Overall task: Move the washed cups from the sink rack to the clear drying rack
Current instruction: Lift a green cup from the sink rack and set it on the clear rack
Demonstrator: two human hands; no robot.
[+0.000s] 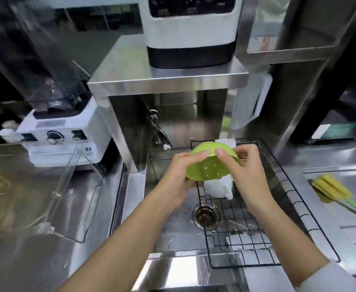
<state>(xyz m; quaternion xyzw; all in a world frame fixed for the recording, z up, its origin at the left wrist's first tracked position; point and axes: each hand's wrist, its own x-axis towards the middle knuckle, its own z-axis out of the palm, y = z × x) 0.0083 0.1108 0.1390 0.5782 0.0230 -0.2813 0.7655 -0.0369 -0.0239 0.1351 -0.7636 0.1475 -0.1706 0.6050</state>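
A green cup (208, 165) with small holes in its bottom is held upside down over the sink, above the black wire sink rack (295, 205). My left hand (179, 180) grips its left side and rim. My right hand (246, 171) grips its right side. Under the green cup a white cup (219, 186) lies on the wire rack, partly hidden. The clear drying rack (73, 186) stands on the steel counter to the left of the sink, with nothing visible in it.
The sink drain (205, 216) sits below the hands and a tap (158, 131) behind them. A white blender base (61, 138) stands behind the clear rack. A yellow-green sponge brush (337, 192) lies on the right counter. A steel shelf with a white appliance (189, 30) overhangs the sink.
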